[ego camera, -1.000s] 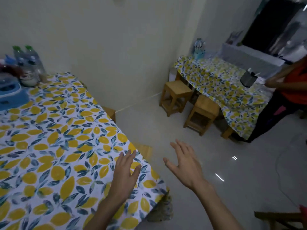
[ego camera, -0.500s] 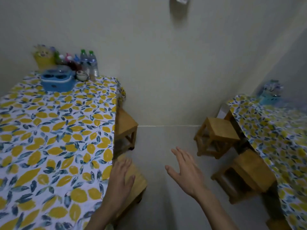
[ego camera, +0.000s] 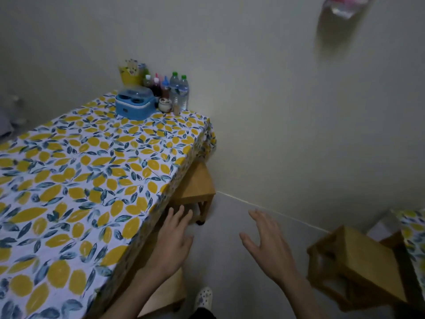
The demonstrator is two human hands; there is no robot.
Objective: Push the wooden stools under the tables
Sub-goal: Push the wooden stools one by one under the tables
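bare forearms, white patterned shoe (ego camera: 203, 298)

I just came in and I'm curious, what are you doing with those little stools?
A person is tidying wooden stools under the tables. Both hands are open and holding nothing: the left hand hovers at the edge of the lemon-print table, above the near stool, which sits partly under it. The right hand is spread over the bare floor. The far stool by the wall pokes halfway out from the tablecloth. Another stool stands out beside the second table on the right.
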